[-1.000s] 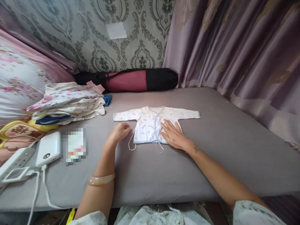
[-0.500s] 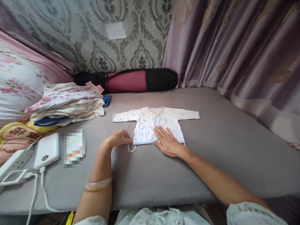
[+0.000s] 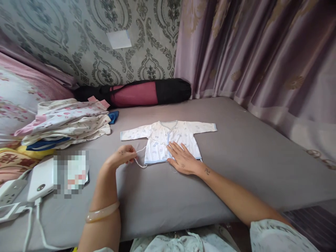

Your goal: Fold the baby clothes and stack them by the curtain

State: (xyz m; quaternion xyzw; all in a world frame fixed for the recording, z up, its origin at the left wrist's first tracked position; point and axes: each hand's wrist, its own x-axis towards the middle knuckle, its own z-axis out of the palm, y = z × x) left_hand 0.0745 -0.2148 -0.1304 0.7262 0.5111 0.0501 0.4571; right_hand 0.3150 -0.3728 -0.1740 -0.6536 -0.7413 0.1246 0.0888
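Left hand (image 3: 122, 156) moved out left of the small shirt (image 3: 157, 148), fingers pinching its white cord (image 3: 142, 166). Right hand (image 3: 182, 161) flat on the shirt front, grasping nothing. Shirt spread on grey sheet (image 3: 149, 199), sleeves out — that part's done; cord untied, body unfolded.

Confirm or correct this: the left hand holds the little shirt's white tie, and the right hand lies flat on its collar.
The collar is wrong. In the head view, the right hand lies on the lower front of the little shirt. The left hand does hold the white tie.
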